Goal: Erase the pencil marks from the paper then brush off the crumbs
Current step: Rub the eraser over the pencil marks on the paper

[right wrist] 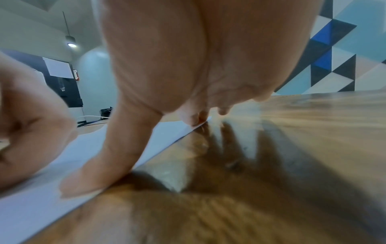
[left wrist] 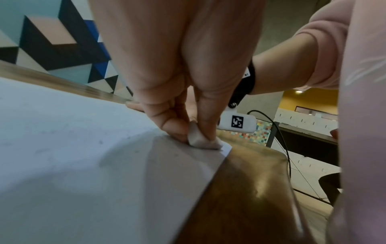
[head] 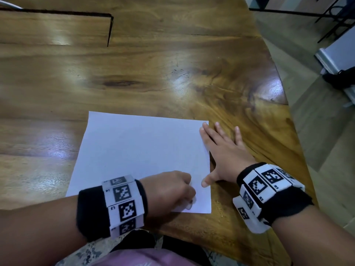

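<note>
The left hand (head: 169, 189) pinches a small white rubber eraser (left wrist: 201, 137) between thumb and curled fingers and presses it onto the near right corner of the white sheet of paper (head: 138, 150), likely where marks remain. The right hand (head: 222, 152) lies flat with fingers spread straight, thumb and forefinger on the sheet's right edge, apparently pinning it against sliding. The paper rests near the front edge of a glossy brown wooden table (head: 153, 64); a wall of blue, black and white triangles (left wrist: 62, 49) stands behind.
</note>
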The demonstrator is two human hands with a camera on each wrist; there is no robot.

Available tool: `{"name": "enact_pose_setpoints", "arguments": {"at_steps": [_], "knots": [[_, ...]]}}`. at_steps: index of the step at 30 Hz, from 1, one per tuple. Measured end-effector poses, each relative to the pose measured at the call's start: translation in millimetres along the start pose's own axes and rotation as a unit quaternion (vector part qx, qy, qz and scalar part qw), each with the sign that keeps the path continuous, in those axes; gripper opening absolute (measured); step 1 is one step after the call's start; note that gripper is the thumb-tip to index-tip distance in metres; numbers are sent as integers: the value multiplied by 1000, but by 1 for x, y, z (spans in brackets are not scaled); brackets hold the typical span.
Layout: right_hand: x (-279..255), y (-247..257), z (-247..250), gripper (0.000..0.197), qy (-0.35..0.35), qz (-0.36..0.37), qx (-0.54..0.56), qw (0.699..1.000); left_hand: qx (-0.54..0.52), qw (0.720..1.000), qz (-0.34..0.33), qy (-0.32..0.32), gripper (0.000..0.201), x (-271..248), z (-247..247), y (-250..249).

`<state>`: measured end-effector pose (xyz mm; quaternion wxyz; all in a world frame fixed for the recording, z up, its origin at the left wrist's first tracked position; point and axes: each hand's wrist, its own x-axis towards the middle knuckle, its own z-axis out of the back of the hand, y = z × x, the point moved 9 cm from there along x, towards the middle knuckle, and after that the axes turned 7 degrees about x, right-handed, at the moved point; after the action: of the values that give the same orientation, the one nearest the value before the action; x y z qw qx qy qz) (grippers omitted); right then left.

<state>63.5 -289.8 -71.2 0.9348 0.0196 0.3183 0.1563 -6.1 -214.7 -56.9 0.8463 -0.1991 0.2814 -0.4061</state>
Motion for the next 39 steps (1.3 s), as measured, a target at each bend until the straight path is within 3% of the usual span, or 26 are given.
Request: {"name": "enact_pose_setpoints", "arguments": {"at_steps": [6,12,15,18,22,28,30,34,37,39], "knots": [[-10,5,1,125,-22,5,-26,999,-14,999,34,-13,14,6,6,11],[-11,9,-7,139,-6,0,-18,1000,54,989,100,-89,17,52,63,38],[-11,8,-8,140,-7,0,-19,1000,66,991,87,-83,19,47,53,29],[-12,8,-9,140,-3,-2,-16,1000,58,996,21,-59,25,14,21,9],[-12,9,-9,140,-5,-4,-14,1000,20,1000,4,-14,18,-16,-2,6],[-13,12,-7,140,6,-16,-12,1000,75,981,101,-145,15,20,58,50],[-13,13,-7,141,11,-22,-20,1000,84,985,80,-126,16,15,51,41],[-13,12,-6,141,14,-31,-15,999,55,997,19,-55,37,-17,18,19],[-12,12,-7,141,15,-32,-10,999,73,996,22,-50,26,-17,17,22],[-11,12,-7,141,17,-35,-5,999,61,995,63,-45,20,-8,24,33]]}}
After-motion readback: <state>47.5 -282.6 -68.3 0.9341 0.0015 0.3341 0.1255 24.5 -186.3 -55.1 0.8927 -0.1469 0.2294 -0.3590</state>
